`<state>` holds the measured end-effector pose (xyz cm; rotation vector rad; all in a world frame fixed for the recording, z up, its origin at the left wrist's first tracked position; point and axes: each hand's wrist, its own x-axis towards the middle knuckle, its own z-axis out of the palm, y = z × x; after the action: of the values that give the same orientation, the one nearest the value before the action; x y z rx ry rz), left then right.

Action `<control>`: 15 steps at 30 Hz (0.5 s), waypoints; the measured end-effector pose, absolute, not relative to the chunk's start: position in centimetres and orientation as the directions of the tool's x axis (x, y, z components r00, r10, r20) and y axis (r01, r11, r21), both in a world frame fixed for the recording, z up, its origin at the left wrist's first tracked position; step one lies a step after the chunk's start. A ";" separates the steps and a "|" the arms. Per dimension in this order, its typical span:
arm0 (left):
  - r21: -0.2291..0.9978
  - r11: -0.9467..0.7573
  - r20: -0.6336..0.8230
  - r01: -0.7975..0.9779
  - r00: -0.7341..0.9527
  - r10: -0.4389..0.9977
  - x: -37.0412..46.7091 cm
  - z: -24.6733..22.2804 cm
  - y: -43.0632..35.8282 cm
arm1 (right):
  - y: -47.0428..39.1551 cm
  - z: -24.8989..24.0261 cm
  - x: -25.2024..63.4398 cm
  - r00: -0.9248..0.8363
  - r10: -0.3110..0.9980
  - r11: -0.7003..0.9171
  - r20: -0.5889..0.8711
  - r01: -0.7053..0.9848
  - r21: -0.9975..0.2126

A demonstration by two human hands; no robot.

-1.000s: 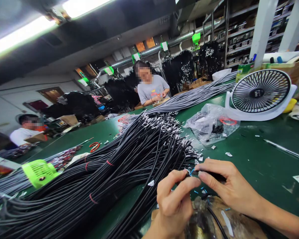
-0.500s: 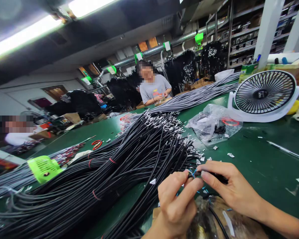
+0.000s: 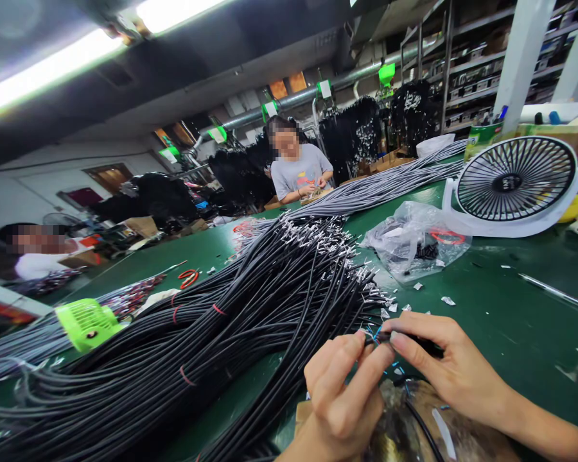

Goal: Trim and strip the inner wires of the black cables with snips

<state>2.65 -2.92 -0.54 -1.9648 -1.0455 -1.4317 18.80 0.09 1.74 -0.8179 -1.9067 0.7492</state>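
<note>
My left hand (image 3: 341,391) pinches one side of a small bundle of thin wires, with a blue wire (image 3: 377,333) showing between the fingertips. Opposite it, my right hand (image 3: 450,366) is closed on a black cable (image 3: 432,347), thumb and index finger at its end. The fingertips of both hands almost meet, so the exact contact is partly hidden. Below them, a brown, plastic-wrapped surface (image 3: 395,417) carries a loose black cable and blue wire scraps. A large heap of black cables (image 3: 250,308) with stripped, silvery ends lies beside my left hand.
A white fan (image 3: 515,179) stands on the green table (image 3: 501,308) at the right, near a clear plastic bag (image 3: 404,244). Grey cables (image 3: 395,179) run along the back. A green fan (image 3: 87,324) and red-handled scissors (image 3: 189,278) lie left. A co-worker (image 3: 301,170) sits opposite.
Both hands stay close together at the wires, with only slight finger movement. The whole view has shifted a little to the right.
</note>
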 end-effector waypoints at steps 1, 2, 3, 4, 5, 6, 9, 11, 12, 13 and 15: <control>0.049 -0.583 0.943 0.811 0.154 0.294 2.7 -0.5 -2.9 | 0.1 1.8 18.8 -0.374 0.785 0.596 0.494 0.240 -0.766; 0.050 -0.579 0.942 0.814 0.155 0.299 2.7 -0.5 -3.0 | 0.1 1.8 18.7 -0.374 0.787 0.593 0.490 0.243 -0.768; 0.053 -0.579 0.939 0.814 0.157 0.306 2.7 -0.5 -3.0 | 0.1 1.8 18.7 -0.373 0.790 0.589 0.486 0.244 -0.770; 0.057 -0.582 0.938 0.811 0.156 0.310 2.7 -0.6 -3.1 | 0.1 1.8 18.7 -0.370 0.795 0.582 0.480 0.245 -0.776; 0.067 -0.586 0.935 0.807 0.154 0.319 2.7 -0.6 -3.1 | 0.2 1.7 18.7 -0.365 0.802 0.572 0.473 0.242 -0.784; 0.082 -0.589 0.934 0.804 0.145 0.328 2.8 -0.5 -3.2 | 0.2 1.7 18.7 -0.362 0.809 0.561 0.464 0.235 -0.794; 0.139 -0.590 0.930 0.795 0.100 0.353 3.1 -0.2 -3.3 | 0.1 1.6 18.7 -0.366 0.820 0.534 0.440 0.213 -0.818; 0.196 -0.571 0.921 0.798 0.050 0.387 3.3 0.2 -3.4 | 0.1 1.6 18.8 -0.353 0.826 0.530 0.439 0.219 -0.819; 0.225 -0.567 0.916 0.792 0.027 0.401 3.4 0.4 -3.4 | 0.1 1.5 18.9 -0.338 0.831 0.529 0.443 0.232 -0.816; 0.257 -0.567 0.907 0.783 0.007 0.420 3.4 0.6 -3.4 | 0.0 1.5 18.9 -0.315 0.836 0.529 0.449 0.249 -0.811; 0.323 -0.579 0.878 0.749 -0.009 0.478 3.2 1.0 -3.5 | 0.0 1.4 18.9 -0.273 0.843 0.531 0.463 0.283 -0.799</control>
<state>3.19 -3.47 0.99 -2.0235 -1.2914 -1.6229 18.93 -0.05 1.45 -0.9340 -1.8146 0.7350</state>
